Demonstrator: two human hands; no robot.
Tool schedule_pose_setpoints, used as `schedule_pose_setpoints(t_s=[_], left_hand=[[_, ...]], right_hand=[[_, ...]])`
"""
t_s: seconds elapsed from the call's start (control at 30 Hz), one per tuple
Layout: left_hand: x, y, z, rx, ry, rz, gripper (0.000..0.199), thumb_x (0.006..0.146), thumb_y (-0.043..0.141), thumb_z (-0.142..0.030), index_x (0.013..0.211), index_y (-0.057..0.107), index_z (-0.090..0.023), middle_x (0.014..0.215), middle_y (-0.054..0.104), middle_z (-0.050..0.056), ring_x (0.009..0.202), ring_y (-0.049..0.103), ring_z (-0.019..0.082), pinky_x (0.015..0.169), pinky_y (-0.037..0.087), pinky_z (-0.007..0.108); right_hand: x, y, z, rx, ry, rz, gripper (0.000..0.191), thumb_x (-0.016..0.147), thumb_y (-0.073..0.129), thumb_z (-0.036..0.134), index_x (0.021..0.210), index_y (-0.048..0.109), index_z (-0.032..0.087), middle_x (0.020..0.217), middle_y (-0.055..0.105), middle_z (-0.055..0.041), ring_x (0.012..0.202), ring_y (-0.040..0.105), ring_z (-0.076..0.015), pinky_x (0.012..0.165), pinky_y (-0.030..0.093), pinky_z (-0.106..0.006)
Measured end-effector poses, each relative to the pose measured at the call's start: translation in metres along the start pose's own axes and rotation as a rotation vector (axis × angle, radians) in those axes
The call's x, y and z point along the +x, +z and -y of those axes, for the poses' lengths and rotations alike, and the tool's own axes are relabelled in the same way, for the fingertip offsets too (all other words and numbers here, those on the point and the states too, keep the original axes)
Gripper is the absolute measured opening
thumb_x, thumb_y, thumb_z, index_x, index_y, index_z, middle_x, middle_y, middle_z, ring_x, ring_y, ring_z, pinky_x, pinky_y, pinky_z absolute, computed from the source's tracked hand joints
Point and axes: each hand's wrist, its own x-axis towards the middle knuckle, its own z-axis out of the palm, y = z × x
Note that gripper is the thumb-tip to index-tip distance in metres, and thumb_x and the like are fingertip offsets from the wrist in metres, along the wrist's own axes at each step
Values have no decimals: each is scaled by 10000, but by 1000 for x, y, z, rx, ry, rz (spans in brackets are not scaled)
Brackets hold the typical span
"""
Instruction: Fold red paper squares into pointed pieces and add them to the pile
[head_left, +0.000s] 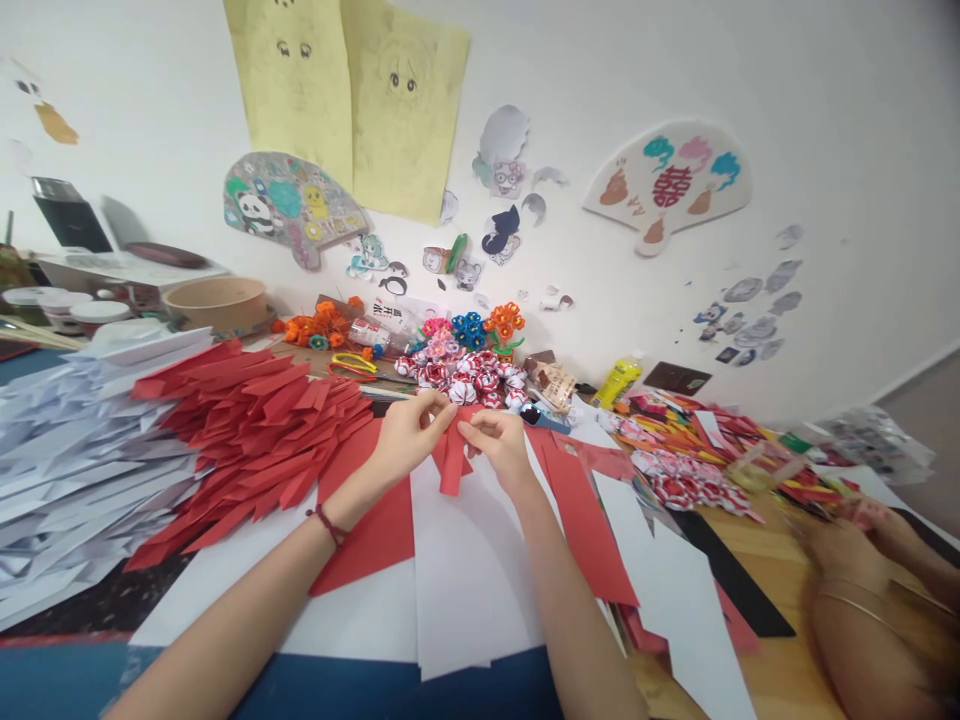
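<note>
Pinching a red paper strip (451,468) at its upper end, the left hand (412,432) has its thumb and fingertips drawn together, and the right hand (498,442) grips the same piece from the other side with thumb and fingers closed on it; the strip is held above white sheets (476,590), its lower end pointing to the near side, with red sheets (371,545) just to the left, folded red strips (262,430) piled further left, red-and-white paper flowers (465,378) behind the hands, and a co-worker's hands (847,550) at far right, their hold too blurred to tell
</note>
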Motion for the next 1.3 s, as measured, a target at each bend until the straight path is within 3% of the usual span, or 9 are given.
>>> schedule_pose_setpoints(t_s=[0.13,0.57,0.8,1.3], left_hand=[[0,-1,-3,-60,42,65,263,886,479,-355,737,572,-159,622,513,-26,558,407,92,536,305,209],[0,1,1,-6,46,69,248,868,478,-325,692,542,-164,572,462,-33,537,386,96,529,286,213],[-1,1,1,13,45,88,292,876,464,-369,719,590,-158,625,557,-8,560,441,105,543,307,215],[-2,3,-2,-32,40,102,308,874,487,-379,689,591,-156,600,547,-13,572,454,104,552,326,217]], right_hand=[[0,0,3,37,11,9,258,704,716,370,581,615,167,490,536,29,439,485,-107,454,384,-228],[-1,2,5,26,30,-17,291,678,721,407,556,591,176,464,517,33,428,476,-110,456,375,-237],[-1,2,4,38,17,-79,287,672,722,398,561,591,168,485,517,29,439,474,-105,454,385,-230],[2,-2,-4,26,-41,-170,258,688,713,379,574,616,169,460,506,31,410,453,-100,445,369,-239]])
